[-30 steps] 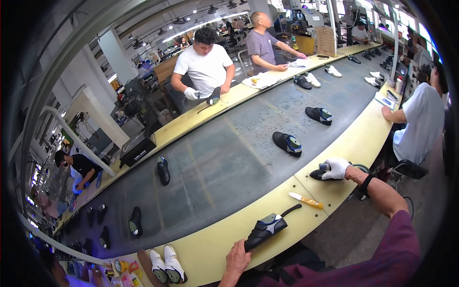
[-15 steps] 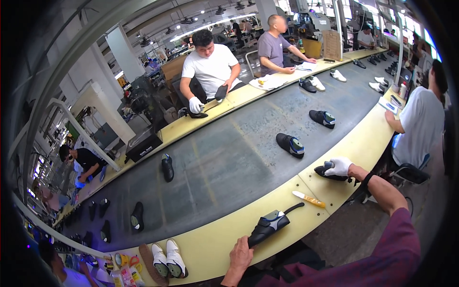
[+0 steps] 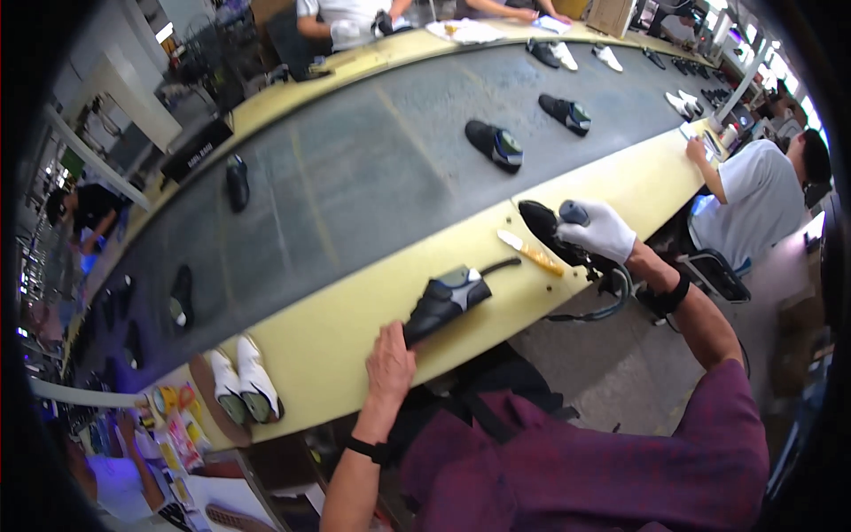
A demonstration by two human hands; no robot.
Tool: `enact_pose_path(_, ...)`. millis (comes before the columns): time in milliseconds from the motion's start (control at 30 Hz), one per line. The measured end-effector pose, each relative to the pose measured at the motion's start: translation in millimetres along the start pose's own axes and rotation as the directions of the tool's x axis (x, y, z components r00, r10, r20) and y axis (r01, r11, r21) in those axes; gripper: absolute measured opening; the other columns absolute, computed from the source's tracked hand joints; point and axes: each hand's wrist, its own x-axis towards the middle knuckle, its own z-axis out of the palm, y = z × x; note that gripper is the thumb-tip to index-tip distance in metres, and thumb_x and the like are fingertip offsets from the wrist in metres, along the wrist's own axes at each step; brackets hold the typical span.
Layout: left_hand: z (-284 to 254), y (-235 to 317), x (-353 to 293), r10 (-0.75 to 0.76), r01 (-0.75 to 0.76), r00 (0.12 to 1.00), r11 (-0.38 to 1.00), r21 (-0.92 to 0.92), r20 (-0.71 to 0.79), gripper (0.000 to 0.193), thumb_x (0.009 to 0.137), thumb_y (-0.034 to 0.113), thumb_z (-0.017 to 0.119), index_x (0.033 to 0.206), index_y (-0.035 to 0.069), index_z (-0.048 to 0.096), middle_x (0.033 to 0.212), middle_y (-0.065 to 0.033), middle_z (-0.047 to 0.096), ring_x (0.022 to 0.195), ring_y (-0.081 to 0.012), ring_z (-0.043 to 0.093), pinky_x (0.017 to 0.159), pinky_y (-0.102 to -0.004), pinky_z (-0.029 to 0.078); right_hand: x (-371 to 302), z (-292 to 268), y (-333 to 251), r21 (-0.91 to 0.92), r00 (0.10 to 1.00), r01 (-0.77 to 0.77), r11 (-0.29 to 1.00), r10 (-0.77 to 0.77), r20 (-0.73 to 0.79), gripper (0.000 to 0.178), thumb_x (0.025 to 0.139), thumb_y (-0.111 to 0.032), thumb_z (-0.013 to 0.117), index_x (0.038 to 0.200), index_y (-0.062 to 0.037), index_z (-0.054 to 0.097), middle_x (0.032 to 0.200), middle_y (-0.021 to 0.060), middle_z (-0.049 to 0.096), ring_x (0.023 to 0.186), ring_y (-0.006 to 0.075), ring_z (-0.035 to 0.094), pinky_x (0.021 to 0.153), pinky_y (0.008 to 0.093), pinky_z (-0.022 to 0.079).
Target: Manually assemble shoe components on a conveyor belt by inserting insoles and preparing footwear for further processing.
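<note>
My bare left hand [image 3: 390,363] is closed on the toe of a black and grey shoe [image 3: 450,300]. The shoe lies on the near yellow ledge, a dark strap-like piece [image 3: 501,264] stretching from its heel end. Farther right, my right hand [image 3: 601,232], in a white glove, grips a stubby blue-grey handle [image 3: 573,212]. What the handle belongs to is hidden by the glove. Under and beside this hand is a black rounded object [image 3: 537,222] whose kind I cannot make out. A knife with an orange-yellow handle [image 3: 542,260] rests between the two hands.
Beyond the ledge runs a dark conveyor belt [image 3: 355,168] bearing several black shoes, including one nearby [image 3: 495,146]. White shoes [image 3: 253,377] stand at the left. A curved hose [image 3: 620,297] hangs below my right hand. A co-worker [image 3: 753,204] sits at the right.
The view has tilted down and turned, so the scene has shifted up and left. My left hand remains on the shoe's toe, and my right hand still holds the blue-grey handle.
</note>
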Motion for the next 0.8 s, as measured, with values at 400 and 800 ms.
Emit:
enact_pose_path(400, 3.3, 2.5, -19.1, -0.033, 0.031, 0.999, 0.997, -0.067, -0.027, 0.05, 0.085, -0.003, 0.064, 0.135, 0.0, 0.054, 0.119, -0.0241, 0.062, 0.108, -0.0472, 0.066, 0.09, -0.0556, 0.056, -11.0, 109.1, -90.1, -0.2, 0.929, 0.139, 0.97, -0.058, 0.365, 0.053, 0.091, -0.048, 0.086, 0.11, -0.0004, 0.075, 0.091, 0.0246, 0.077, 0.093, 0.0444, 0.076, 0.092, 0.0456, 0.06)
enact_pose_path(800, 0.0, 2.9, -13.8, -0.072, 0.072, 0.997, 0.997, -0.001, -0.025, 0.054, 0.087, -0.002, 0.066, 0.14, -0.004, 0.056, 0.119, -0.0237, 0.062, 0.104, -0.0452, 0.066, 0.087, -0.0549, 0.059, 36.3, 174.8, -118.6, -0.568, 0.812, 0.163, 0.807, 0.217, 0.542, 0.06, 0.088, -0.068, 0.078, 0.103, -0.0094, 0.081, 0.098, 0.0223, 0.08, 0.093, 0.0429, 0.078, 0.086, 0.0508, 0.062)
